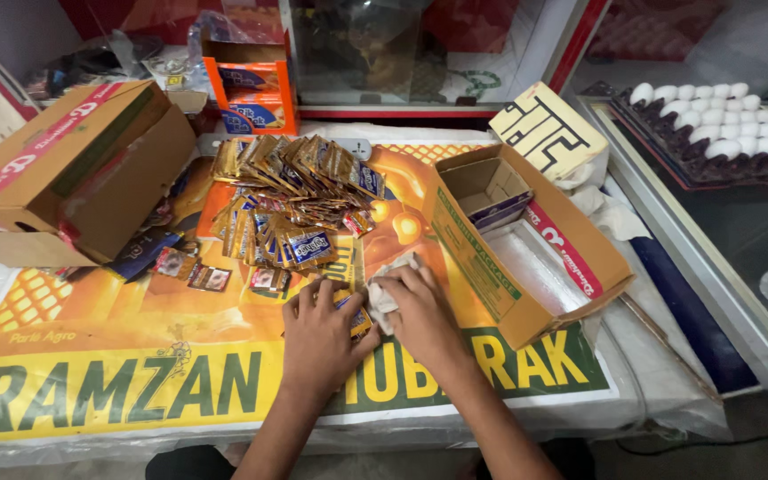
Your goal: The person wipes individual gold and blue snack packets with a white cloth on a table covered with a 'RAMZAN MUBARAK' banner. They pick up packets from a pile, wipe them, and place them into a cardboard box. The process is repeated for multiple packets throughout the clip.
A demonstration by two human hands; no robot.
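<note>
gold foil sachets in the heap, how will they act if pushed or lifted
The small gold and blue foil sachets look thin and flat, so probably light and floppy. Their glossy film suggests they would slide over each other, and the loose heap would likely spread when pushed rather than roll.

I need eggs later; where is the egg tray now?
The egg tray sits at far upper right, on the glass counter, beyond the open cardboard box.

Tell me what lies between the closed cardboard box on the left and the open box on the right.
In the head view, a heap of small gold-and-blue sachets lies on the printed banner between the closed box and the open box.
</note>
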